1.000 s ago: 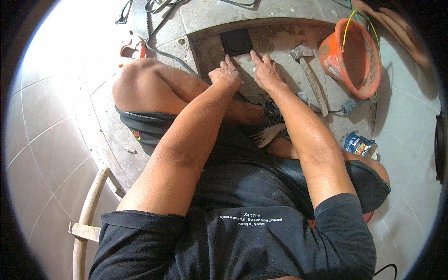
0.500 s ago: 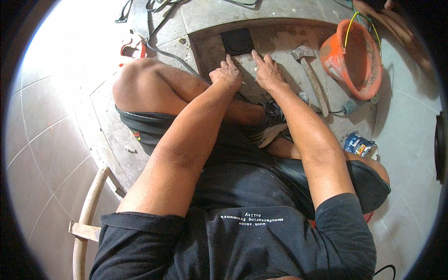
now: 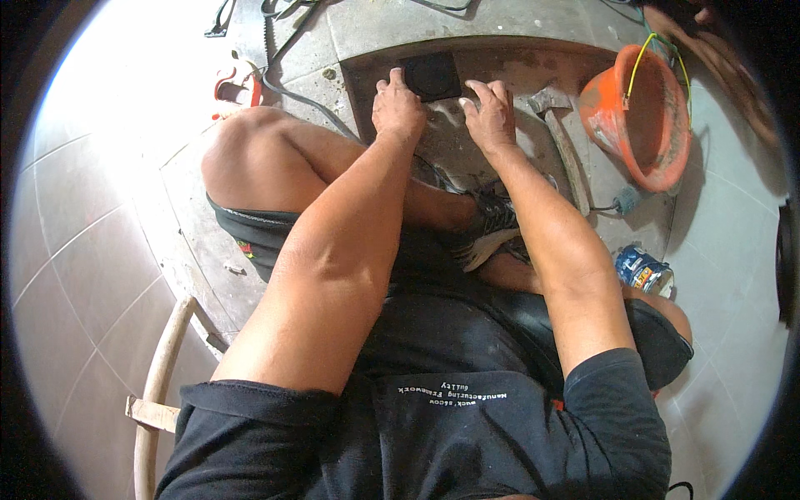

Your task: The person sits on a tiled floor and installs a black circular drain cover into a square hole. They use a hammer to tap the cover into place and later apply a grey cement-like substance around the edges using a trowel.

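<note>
I sit cross-legged on the floor with both arms stretched forward. My left hand (image 3: 397, 110) and my right hand (image 3: 492, 117) press flat, fingers apart, on a grey tile piece (image 3: 450, 142) lying in a shallow mortar-lined recess (image 3: 533, 62) of the floor. A dark square floor drain (image 3: 432, 75) sits at the far edge of the tile, between my fingertips. A hammer (image 3: 560, 137) lies just right of my right hand. Neither hand holds anything.
An orange bucket (image 3: 642, 112) smeared with mortar stands at the right, another person's hand (image 3: 717, 50) beyond it. A blue can (image 3: 642, 271) lies by my right knee. Cables (image 3: 287, 50) and a red tool (image 3: 233, 83) lie at the far left. A wooden frame (image 3: 158, 392) is at my left hip.
Both hands stay pressed on the tile; the fingers shifted only slightly.
</note>
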Demonstrator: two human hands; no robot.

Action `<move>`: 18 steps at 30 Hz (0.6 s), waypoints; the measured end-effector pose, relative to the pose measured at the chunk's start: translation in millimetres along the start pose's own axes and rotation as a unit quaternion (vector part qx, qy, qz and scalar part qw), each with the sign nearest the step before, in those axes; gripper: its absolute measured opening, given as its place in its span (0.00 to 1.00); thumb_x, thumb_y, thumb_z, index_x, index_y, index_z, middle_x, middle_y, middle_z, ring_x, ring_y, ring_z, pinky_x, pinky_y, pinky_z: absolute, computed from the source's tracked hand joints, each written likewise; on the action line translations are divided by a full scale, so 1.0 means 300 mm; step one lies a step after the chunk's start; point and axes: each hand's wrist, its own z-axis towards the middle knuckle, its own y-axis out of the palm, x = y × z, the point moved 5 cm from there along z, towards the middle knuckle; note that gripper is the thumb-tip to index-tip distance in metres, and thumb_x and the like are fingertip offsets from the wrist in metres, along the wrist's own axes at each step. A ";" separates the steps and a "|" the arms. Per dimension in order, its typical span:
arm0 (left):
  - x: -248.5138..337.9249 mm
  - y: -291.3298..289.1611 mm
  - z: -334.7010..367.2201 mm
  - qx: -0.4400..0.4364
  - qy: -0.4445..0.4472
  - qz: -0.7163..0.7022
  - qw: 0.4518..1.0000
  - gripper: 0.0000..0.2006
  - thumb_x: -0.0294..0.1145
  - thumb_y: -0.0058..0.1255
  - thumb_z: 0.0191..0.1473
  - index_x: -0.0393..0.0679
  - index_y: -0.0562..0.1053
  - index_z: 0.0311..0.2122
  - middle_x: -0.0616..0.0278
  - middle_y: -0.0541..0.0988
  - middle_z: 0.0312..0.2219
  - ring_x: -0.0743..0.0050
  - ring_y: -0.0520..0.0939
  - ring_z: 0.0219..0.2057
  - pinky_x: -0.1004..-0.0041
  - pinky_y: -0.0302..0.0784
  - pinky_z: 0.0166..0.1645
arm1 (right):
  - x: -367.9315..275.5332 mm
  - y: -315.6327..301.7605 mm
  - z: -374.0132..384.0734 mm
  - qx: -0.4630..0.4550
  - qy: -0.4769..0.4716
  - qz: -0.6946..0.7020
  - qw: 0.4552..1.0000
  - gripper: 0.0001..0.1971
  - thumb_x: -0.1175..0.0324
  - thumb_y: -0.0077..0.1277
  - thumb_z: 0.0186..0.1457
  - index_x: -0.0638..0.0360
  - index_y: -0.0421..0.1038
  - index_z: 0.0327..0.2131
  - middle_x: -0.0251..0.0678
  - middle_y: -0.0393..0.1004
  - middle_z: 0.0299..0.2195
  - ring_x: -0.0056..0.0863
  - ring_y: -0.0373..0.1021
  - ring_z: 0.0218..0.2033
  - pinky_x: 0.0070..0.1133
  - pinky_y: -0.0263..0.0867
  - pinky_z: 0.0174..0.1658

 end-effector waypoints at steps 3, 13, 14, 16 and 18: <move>-0.027 0.030 0.035 -0.019 -0.008 -0.031 0.999 0.31 0.33 0.62 0.53 0.49 0.65 0.62 0.43 0.73 0.52 0.44 0.77 0.54 0.57 0.75 0.58 | -0.040 0.001 0.052 0.020 -0.045 -0.016 0.999 0.21 0.68 0.62 0.52 0.53 0.76 0.51 0.41 0.69 0.45 0.45 0.65 0.50 0.38 0.62 0.56; -0.069 0.091 0.100 -0.056 0.005 -0.032 0.998 0.31 0.37 0.64 0.52 0.45 0.68 0.60 0.46 0.77 0.52 0.46 0.75 0.56 0.56 0.72 0.60 | -0.032 0.046 0.143 -0.017 -0.056 -0.017 0.998 0.24 0.74 0.60 0.50 0.60 0.72 0.53 0.46 0.70 0.47 0.48 0.68 0.50 0.39 0.62 0.58; -0.077 0.099 0.106 -0.061 0.001 -0.030 0.998 0.31 0.39 0.65 0.52 0.45 0.68 0.60 0.48 0.78 0.52 0.47 0.76 0.56 0.56 0.72 0.60 | -0.028 0.052 0.144 -0.027 -0.056 0.001 0.998 0.24 0.75 0.60 0.50 0.60 0.71 0.53 0.46 0.70 0.48 0.49 0.67 0.51 0.38 0.63 0.58; -0.083 0.103 0.110 -0.055 0.001 -0.025 0.998 0.32 0.39 0.65 0.51 0.45 0.68 0.60 0.48 0.78 0.52 0.47 0.75 0.56 0.56 0.72 0.60 | -0.022 0.057 0.148 -0.046 -0.059 0.036 0.997 0.24 0.76 0.59 0.50 0.60 0.71 0.53 0.46 0.70 0.50 0.49 0.67 0.54 0.37 0.64 0.59; -0.074 0.095 0.104 -0.051 -0.002 -0.030 0.998 0.30 0.36 0.65 0.51 0.45 0.69 0.59 0.46 0.77 0.51 0.46 0.75 0.56 0.56 0.73 0.60 | -0.017 0.063 0.148 -0.076 -0.053 0.036 0.995 0.25 0.76 0.59 0.50 0.60 0.70 0.54 0.46 0.69 0.51 0.50 0.67 0.55 0.36 0.64 0.59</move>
